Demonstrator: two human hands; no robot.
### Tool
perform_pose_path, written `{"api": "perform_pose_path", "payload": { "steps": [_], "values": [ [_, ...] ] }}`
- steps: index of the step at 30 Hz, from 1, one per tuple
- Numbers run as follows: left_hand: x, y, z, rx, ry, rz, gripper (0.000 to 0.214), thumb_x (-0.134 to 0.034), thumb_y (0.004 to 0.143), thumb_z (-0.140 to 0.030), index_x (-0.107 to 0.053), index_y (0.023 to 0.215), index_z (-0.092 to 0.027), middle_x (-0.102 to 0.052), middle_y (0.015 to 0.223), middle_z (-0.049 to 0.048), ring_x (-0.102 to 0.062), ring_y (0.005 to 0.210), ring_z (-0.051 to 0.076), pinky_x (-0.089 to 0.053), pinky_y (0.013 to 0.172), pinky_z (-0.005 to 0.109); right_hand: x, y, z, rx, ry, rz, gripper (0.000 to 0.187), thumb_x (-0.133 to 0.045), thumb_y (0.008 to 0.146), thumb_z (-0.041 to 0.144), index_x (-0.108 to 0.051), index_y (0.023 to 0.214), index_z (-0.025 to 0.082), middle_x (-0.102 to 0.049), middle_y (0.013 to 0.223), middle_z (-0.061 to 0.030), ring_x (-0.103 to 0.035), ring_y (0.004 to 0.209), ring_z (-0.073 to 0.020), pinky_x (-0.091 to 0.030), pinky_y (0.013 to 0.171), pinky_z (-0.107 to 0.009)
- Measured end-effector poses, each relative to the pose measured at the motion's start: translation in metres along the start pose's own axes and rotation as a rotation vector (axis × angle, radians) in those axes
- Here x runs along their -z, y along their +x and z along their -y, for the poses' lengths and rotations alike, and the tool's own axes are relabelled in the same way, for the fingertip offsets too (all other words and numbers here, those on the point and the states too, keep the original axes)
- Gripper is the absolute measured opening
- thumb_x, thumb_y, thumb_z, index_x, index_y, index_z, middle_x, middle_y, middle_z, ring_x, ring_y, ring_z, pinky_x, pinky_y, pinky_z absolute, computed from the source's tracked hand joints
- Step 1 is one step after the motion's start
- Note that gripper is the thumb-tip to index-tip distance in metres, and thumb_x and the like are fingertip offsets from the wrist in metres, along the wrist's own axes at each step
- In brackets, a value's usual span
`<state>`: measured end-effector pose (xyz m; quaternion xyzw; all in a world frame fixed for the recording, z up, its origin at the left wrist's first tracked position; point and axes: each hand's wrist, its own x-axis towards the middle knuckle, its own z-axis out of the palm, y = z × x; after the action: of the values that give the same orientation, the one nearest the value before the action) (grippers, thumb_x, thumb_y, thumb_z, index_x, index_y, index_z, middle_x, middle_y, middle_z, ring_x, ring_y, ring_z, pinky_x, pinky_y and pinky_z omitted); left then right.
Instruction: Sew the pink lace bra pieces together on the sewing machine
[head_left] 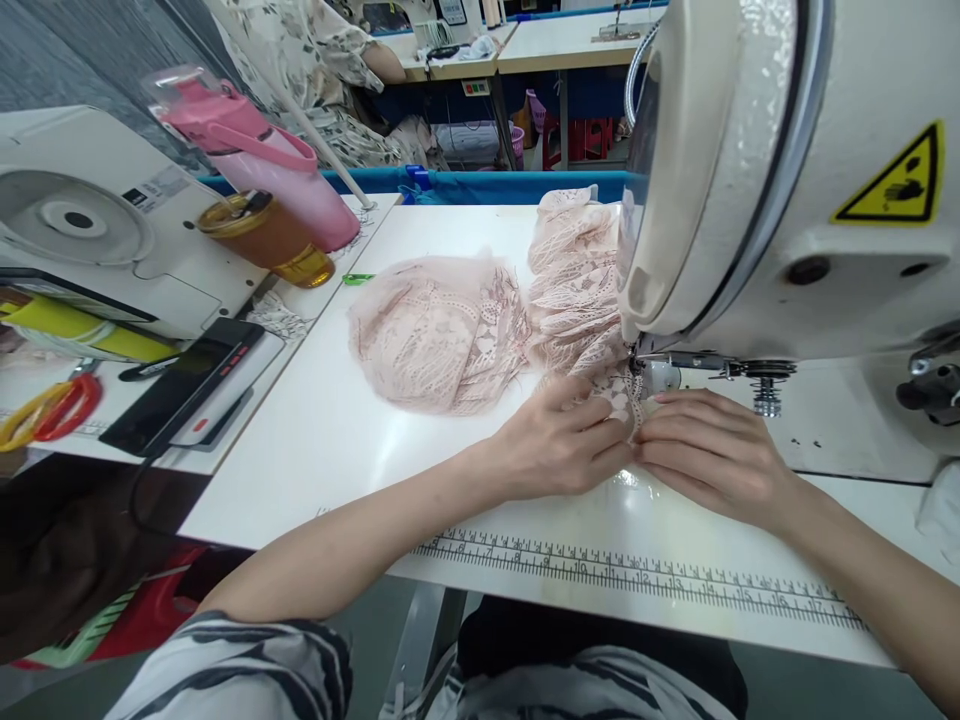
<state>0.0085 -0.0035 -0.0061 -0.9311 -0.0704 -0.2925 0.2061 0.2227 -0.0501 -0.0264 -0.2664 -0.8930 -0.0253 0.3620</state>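
Head view: I see lace (574, 290) right of centre, running under the machine (705, 170) at upper right. Left hand (559, 440) pinches its near edge, fingers curled; right hand (712, 455) lies against the same edge, fingertips meeting the left's; I can't tell if it grips. Second lace pile (435, 335), frame centre, beside the first. Ruler (637, 577) lower down, scissors (71, 410) far left, pink bottle (262, 165) upper left.
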Motion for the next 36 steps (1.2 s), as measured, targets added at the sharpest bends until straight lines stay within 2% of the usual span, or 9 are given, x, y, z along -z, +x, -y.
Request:
{"api": "perform_pose_path", "payload": {
  "steps": [3, 6, 8, 10, 12, 15, 18, 25, 36],
  "values": [
    [-0.003, -0.004, -0.001, 0.036, -0.073, 0.101, 0.019, -0.052, 0.090, -0.013, -0.054, 0.072, -0.018, -0.062, 0.072, -0.0033, -0.055, 0.068, 0.011, -0.047, 0.070, 0.027, 0.000, -0.002, 0.000, -0.022, -0.033, 0.013, 0.021, -0.069, 0.076, 0.006, -0.063, 0.094, 0.016, -0.070, 0.088, -0.0016, -0.064, 0.089, -0.0133, -0.054, 0.091, -0.031],
    [-0.007, -0.008, -0.001, 0.127, -0.221, 0.254, 0.014, -0.046, 0.091, -0.020, -0.059, 0.092, -0.015, -0.067, 0.104, 0.0064, -0.060, 0.104, 0.019, -0.049, 0.092, 0.034, 0.000, -0.002, 0.001, -0.016, -0.023, 0.049, 0.022, -0.068, 0.078, 0.006, -0.063, 0.097, 0.015, -0.071, 0.091, -0.0018, -0.065, 0.092, -0.0131, -0.054, 0.091, -0.029],
    [-0.009, -0.011, 0.001, 0.194, -0.310, 0.349, 0.030, -0.046, 0.090, -0.026, -0.055, 0.113, -0.009, -0.057, 0.130, 0.0142, -0.048, 0.127, 0.024, -0.042, 0.106, 0.040, 0.000, -0.002, 0.002, -0.018, 0.000, 0.065, 0.023, -0.066, 0.080, 0.006, -0.063, 0.101, 0.015, -0.072, 0.093, -0.0016, -0.065, 0.093, -0.0130, -0.055, 0.090, -0.029],
    [-0.012, -0.013, 0.002, 0.242, -0.357, 0.439, 0.051, -0.046, 0.089, -0.033, -0.045, 0.131, -0.004, -0.042, 0.145, 0.0179, -0.037, 0.137, 0.026, -0.035, 0.112, 0.042, -0.001, -0.001, 0.003, -0.030, 0.017, 0.069, 0.023, -0.065, 0.081, 0.007, -0.063, 0.102, 0.015, -0.072, 0.094, -0.0008, -0.065, 0.093, -0.0131, -0.056, 0.088, -0.029],
    [-0.013, -0.014, 0.003, 0.267, -0.369, 0.522, 0.065, -0.046, 0.088, -0.039, -0.035, 0.141, -0.003, -0.034, 0.150, 0.0177, -0.032, 0.140, 0.028, -0.029, 0.115, 0.043, -0.002, -0.001, 0.004, -0.032, 0.011, 0.064, 0.021, -0.065, 0.081, 0.007, -0.063, 0.100, 0.016, -0.072, 0.093, 0.0002, -0.066, 0.092, -0.0132, -0.057, 0.085, -0.029],
    [-0.012, -0.014, 0.004, 0.289, -0.354, 0.604, 0.067, -0.044, 0.088, -0.042, -0.032, 0.145, -0.007, -0.031, 0.151, 0.0143, -0.031, 0.140, 0.028, -0.025, 0.117, 0.045, -0.004, 0.000, 0.004, -0.019, -0.040, 0.059, 0.019, -0.065, 0.080, 0.005, -0.064, 0.096, 0.016, -0.073, 0.090, 0.0019, -0.067, 0.088, -0.0133, -0.058, 0.080, -0.028],
    [-0.012, -0.014, 0.005, 0.269, -0.346, 0.621, 0.065, -0.045, 0.089, -0.042, -0.035, 0.145, -0.010, -0.031, 0.151, 0.0123, -0.030, 0.141, 0.027, -0.023, 0.118, 0.044, -0.006, 0.002, 0.005, -0.008, -0.093, 0.069, 0.017, -0.064, 0.080, 0.005, -0.064, 0.092, 0.016, -0.073, 0.087, 0.0030, -0.067, 0.084, -0.0135, -0.058, 0.076, -0.029],
    [-0.013, -0.017, 0.013, 0.244, -0.368, 0.570, 0.060, -0.046, 0.090, -0.042, -0.040, 0.143, -0.013, -0.036, 0.149, 0.0107, -0.034, 0.139, 0.026, -0.024, 0.118, 0.043, -0.007, 0.008, 0.009, 0.028, -0.146, 0.085, 0.012, -0.058, 0.086, 0.006, -0.065, 0.090, 0.014, -0.073, 0.085, 0.0011, -0.067, 0.078, -0.0129, -0.056, 0.064, -0.027],
    [-0.012, -0.013, 0.019, 0.220, -0.363, 0.509, 0.058, -0.053, 0.086, -0.038, -0.046, 0.138, -0.014, -0.045, 0.144, 0.0111, -0.044, 0.133, 0.025, -0.034, 0.112, 0.044, -0.013, 0.009, 0.011, 0.039, -0.160, 0.029, 0.012, -0.057, 0.086, 0.007, -0.067, 0.088, 0.014, -0.073, 0.083, 0.0030, -0.065, 0.073, -0.0113, -0.055, 0.058, -0.027]
  ]
}}
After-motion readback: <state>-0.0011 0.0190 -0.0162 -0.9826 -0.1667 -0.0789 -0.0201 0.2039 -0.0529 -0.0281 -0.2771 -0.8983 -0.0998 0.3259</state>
